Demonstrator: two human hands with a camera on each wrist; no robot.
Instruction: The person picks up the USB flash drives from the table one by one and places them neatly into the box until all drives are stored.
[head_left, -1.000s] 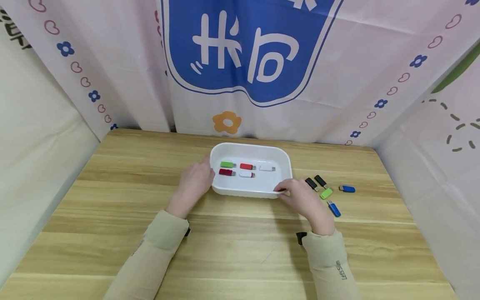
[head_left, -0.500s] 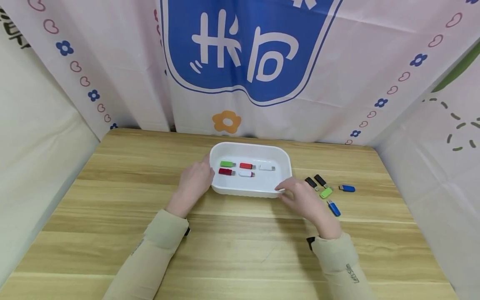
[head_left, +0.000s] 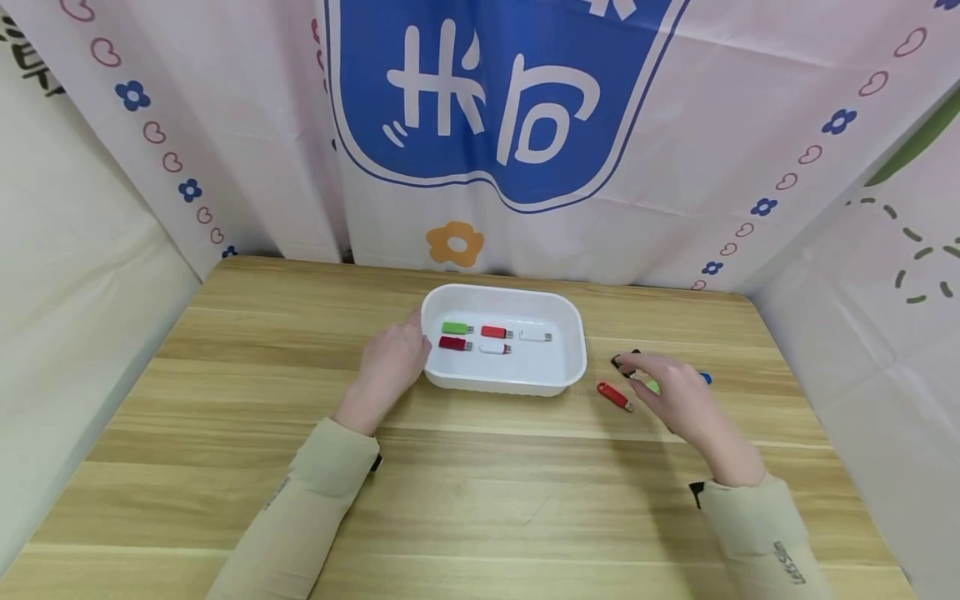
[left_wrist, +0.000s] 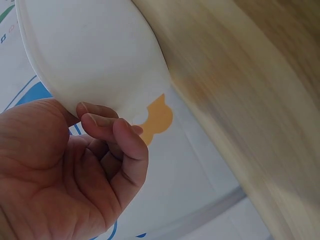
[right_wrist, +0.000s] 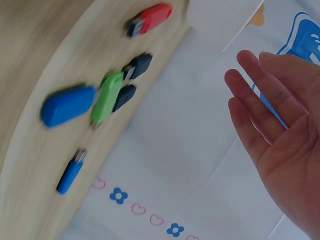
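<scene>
My left hand (head_left: 392, 367) grips the left end of a white plastic tray (head_left: 495, 387), its curled fingers at the rim in the left wrist view. Inside lie several USB flash drives in two rows: a green one (head_left: 454, 328), a bright red one (head_left: 492, 332) and a white one (head_left: 531, 335) behind, a dark red one (head_left: 452, 342) and a white-and-red one (head_left: 492, 348) in front. Right of the tray, my right hand (head_left: 678, 396) hovers over loose drives with nothing in its fingers. A red drive (head_left: 615, 396) lies just left of it.
Under and around the right hand, the right wrist view has two black drives (right_wrist: 141, 64), a light green drive (right_wrist: 107, 97) and two blue drives (right_wrist: 68, 106) on the wooden table (head_left: 480, 500). A printed curtain (head_left: 637, 242) hangs behind the table's back edge.
My right hand has left the tray's front right corner and moved right, over the loose drives. A red drive now shows on the table beside the tray. The left hand stays put.
</scene>
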